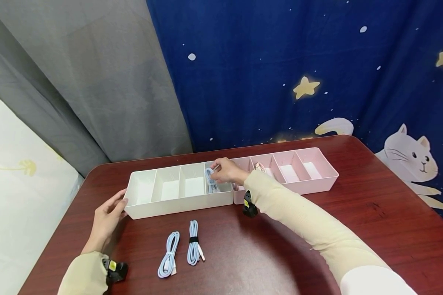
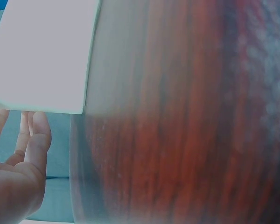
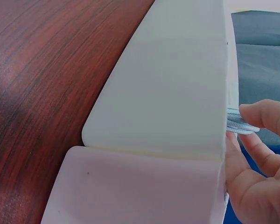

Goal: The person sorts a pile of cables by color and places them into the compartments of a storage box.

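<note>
My right hand reaches into the right-end compartment of a white divided box. It pinches a coiled light blue cable between thumb and fingers; the cable also shows past the box rim in the right wrist view. At the box's left end, my left hand touches the end wall with fingers extended, and the left wrist view shows its fingertips against the edge. Two more coiled blue cables lie in front of the box: one to the left, another with a black strap.
A pink divided box stands end to end with the white one, partly behind my right forearm. A pale pink cable sits in one of its compartments. Both boxes are on a dark red wooden table, with curtains behind.
</note>
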A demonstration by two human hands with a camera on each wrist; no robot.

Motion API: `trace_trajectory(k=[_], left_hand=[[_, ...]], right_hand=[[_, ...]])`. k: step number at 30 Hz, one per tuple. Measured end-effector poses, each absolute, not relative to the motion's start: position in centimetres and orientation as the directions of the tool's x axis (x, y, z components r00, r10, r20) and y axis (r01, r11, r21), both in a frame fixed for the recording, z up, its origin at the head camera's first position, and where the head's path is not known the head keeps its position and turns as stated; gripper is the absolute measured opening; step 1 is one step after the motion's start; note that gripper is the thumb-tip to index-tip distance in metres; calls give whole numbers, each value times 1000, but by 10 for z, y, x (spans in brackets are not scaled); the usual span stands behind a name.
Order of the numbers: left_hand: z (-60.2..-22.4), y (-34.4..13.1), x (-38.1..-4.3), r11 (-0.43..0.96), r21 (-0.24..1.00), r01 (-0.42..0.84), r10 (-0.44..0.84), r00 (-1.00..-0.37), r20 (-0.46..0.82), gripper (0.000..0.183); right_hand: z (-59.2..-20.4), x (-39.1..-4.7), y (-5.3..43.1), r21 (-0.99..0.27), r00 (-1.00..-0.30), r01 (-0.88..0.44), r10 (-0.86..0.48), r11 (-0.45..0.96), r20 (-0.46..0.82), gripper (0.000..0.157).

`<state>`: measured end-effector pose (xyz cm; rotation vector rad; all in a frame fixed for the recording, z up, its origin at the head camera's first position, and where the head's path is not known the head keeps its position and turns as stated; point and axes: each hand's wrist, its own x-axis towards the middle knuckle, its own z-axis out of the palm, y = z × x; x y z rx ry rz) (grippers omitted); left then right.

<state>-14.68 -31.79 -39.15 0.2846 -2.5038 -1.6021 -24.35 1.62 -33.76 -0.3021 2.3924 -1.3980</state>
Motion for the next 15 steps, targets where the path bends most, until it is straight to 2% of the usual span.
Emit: trace_trajectory(k=[15], left_hand=[[-391, -317, -147, 402, 909, -108, -269, -963, 4, 48]], right_hand=[[-341, -243, 14, -866, -929, -51, -342, 497, -141, 29]])
